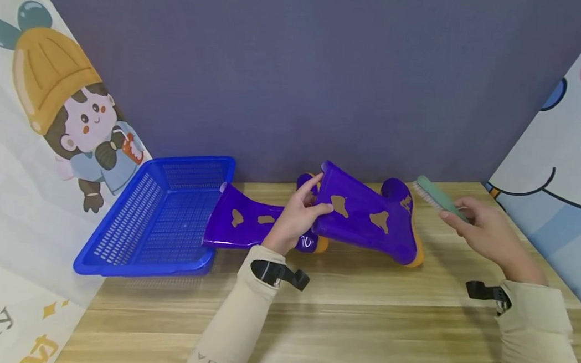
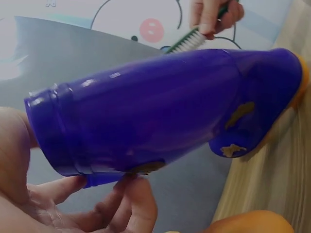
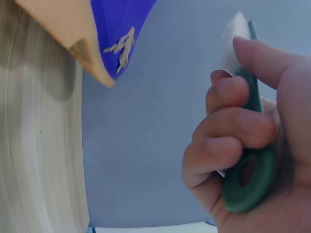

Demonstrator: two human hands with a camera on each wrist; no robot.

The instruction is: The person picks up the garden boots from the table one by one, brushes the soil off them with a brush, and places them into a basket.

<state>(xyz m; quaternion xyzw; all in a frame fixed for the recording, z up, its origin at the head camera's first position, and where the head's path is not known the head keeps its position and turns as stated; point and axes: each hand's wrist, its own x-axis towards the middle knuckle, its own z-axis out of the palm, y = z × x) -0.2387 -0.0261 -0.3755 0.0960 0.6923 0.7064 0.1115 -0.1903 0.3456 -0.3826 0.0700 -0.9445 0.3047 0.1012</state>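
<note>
Basket [image 1: 117, 232]: blue, slotted plastic, lying at left on table.
Table [image 1: 362, 319]: light wood grain.
Second boot [image 1: 240, 223]: purple, brown-smeared, on its side, top overlapping basket rim.
Backdrop [image 1: 297, 65]: plain grey wall, cartoon panels either side.

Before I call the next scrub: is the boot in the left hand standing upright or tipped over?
Tipped over. The boot lies on its side on the table, shaft opening gripped by the left hand, orange sole facing right.
</note>
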